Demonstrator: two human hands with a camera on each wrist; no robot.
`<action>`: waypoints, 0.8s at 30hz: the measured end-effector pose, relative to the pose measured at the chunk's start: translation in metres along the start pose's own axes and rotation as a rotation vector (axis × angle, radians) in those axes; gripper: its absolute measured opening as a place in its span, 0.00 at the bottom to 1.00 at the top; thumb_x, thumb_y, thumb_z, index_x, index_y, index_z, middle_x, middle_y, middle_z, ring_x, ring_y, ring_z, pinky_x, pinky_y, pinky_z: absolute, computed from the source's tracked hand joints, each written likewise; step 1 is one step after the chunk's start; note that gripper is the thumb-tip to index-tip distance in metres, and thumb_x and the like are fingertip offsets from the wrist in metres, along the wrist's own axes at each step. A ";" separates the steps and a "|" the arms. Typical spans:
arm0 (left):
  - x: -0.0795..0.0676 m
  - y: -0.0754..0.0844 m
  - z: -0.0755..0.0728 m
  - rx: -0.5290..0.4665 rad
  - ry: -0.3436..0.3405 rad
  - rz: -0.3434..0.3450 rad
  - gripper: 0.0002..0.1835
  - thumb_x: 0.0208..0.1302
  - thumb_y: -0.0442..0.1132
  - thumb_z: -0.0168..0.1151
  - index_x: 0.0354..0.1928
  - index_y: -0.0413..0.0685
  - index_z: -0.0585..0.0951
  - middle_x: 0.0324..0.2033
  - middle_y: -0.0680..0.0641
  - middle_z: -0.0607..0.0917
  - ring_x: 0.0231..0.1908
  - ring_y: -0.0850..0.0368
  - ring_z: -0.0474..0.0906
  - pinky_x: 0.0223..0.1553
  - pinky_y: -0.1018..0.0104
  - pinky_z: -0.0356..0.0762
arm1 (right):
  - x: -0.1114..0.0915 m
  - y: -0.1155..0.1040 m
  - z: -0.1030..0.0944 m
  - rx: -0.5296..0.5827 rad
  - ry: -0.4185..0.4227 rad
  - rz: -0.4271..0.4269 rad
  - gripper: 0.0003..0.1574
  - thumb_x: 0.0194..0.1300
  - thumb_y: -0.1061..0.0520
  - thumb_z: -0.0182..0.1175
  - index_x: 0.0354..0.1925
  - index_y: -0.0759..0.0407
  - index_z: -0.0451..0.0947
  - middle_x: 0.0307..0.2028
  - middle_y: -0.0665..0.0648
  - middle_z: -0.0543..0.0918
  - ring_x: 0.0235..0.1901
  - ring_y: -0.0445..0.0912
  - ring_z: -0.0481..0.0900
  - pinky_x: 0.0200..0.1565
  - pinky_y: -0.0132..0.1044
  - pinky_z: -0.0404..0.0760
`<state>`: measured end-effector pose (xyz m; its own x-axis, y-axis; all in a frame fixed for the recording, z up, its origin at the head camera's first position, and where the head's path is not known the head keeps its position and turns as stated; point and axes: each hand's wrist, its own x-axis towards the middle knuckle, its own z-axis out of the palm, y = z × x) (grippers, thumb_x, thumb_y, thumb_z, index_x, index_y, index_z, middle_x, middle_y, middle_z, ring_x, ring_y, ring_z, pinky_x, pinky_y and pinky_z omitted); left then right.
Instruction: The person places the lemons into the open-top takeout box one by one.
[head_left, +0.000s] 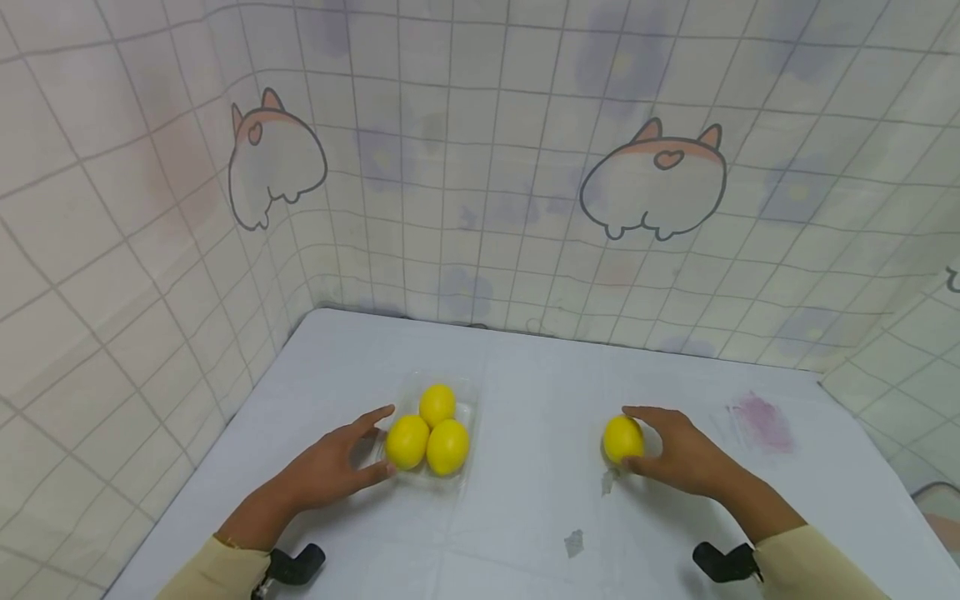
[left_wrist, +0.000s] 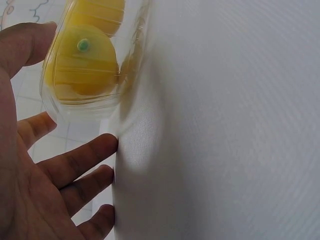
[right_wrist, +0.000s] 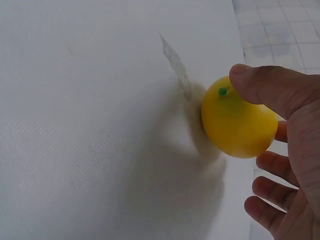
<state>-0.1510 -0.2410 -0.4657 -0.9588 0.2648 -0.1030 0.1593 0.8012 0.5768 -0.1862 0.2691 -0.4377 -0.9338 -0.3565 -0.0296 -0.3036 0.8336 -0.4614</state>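
Note:
Three yellow lemons sit in a clear plastic tray left of the table's middle. My left hand is at the tray's left side, thumb and index finger spread at its edge. In the left wrist view the thumb overlaps the clear wall, and the other fingers stretch out below it. To the right, my right hand pinches a single lemon between thumb and index finger, close over the table. That lemon shows a green stem end in the right wrist view.
The table has a white cover with a grey scuff near the front and a pink stain at the right. A checked cloth with animal drawings hangs behind and along the sides.

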 end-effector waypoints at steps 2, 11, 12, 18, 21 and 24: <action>-0.001 0.001 -0.001 -0.001 -0.002 0.002 0.48 0.61 0.73 0.63 0.80 0.68 0.58 0.69 0.44 0.74 0.71 0.38 0.65 0.67 0.29 0.61 | 0.001 0.000 0.001 0.003 -0.008 0.005 0.51 0.57 0.45 0.77 0.72 0.61 0.69 0.69 0.67 0.72 0.68 0.68 0.66 0.66 0.69 0.64; -0.003 0.003 -0.004 -0.015 0.000 0.024 0.48 0.63 0.71 0.63 0.80 0.66 0.59 0.69 0.42 0.74 0.71 0.36 0.65 0.67 0.29 0.61 | 0.004 0.004 0.004 0.021 -0.023 0.032 0.52 0.57 0.44 0.78 0.73 0.59 0.69 0.66 0.67 0.75 0.65 0.67 0.71 0.63 0.69 0.69; -0.003 0.003 -0.004 -0.015 -0.001 0.027 0.48 0.63 0.71 0.63 0.80 0.66 0.59 0.69 0.42 0.74 0.70 0.36 0.65 0.67 0.29 0.61 | 0.004 0.004 0.005 0.024 -0.023 0.037 0.52 0.57 0.44 0.78 0.73 0.59 0.69 0.65 0.66 0.76 0.64 0.66 0.72 0.62 0.69 0.70; -0.002 0.001 -0.003 -0.015 -0.002 0.023 0.48 0.62 0.71 0.63 0.80 0.67 0.59 0.67 0.44 0.76 0.70 0.38 0.66 0.67 0.30 0.61 | 0.005 0.003 0.008 0.014 0.003 0.043 0.51 0.55 0.43 0.78 0.71 0.58 0.71 0.63 0.64 0.78 0.59 0.63 0.76 0.59 0.68 0.73; -0.002 0.001 -0.003 -0.009 0.000 0.017 0.48 0.62 0.72 0.63 0.80 0.67 0.59 0.67 0.44 0.76 0.70 0.38 0.66 0.67 0.31 0.61 | 0.007 0.000 0.008 0.009 0.023 0.024 0.49 0.56 0.44 0.78 0.70 0.58 0.72 0.64 0.62 0.78 0.58 0.61 0.77 0.59 0.66 0.74; -0.002 0.001 -0.003 -0.004 0.000 0.016 0.48 0.62 0.72 0.63 0.80 0.67 0.59 0.67 0.44 0.76 0.70 0.38 0.66 0.67 0.30 0.62 | 0.010 -0.005 0.008 0.010 0.044 -0.003 0.48 0.56 0.45 0.78 0.70 0.58 0.73 0.64 0.60 0.79 0.58 0.60 0.77 0.58 0.65 0.75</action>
<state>-0.1497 -0.2423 -0.4623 -0.9563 0.2771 -0.0938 0.1733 0.7948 0.5815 -0.1929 0.2578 -0.4432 -0.9404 -0.3398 0.0112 -0.3048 0.8282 -0.4704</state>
